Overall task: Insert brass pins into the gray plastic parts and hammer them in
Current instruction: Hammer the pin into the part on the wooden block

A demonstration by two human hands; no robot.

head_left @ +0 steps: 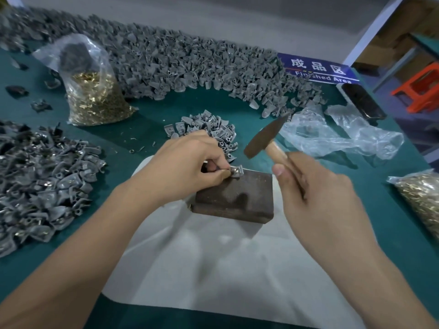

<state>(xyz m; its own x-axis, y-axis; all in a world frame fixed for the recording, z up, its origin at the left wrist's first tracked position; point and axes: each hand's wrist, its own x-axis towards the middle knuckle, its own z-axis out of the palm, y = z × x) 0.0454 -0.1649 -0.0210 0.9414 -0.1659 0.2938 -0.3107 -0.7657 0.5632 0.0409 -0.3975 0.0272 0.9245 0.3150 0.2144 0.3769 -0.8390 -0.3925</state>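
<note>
The left hand (187,167) pinched a gray plastic part (236,172) on the metal block's (237,198) far-left corner; the right hand (316,188) gripped the hammer (263,138), poised above and right of it.

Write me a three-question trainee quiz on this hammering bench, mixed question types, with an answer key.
1. True or false: the left hand pinches a gray plastic part at the far edge of the dark metal block.
2. Which tool does the right hand grip? A) pliers B) wooden-handled hammer C) screwdriver
3. Fill in: the clear bag of brass pins stands on the ____ side of the green table.

Key: 1 true; 2 B; 3 left
</note>
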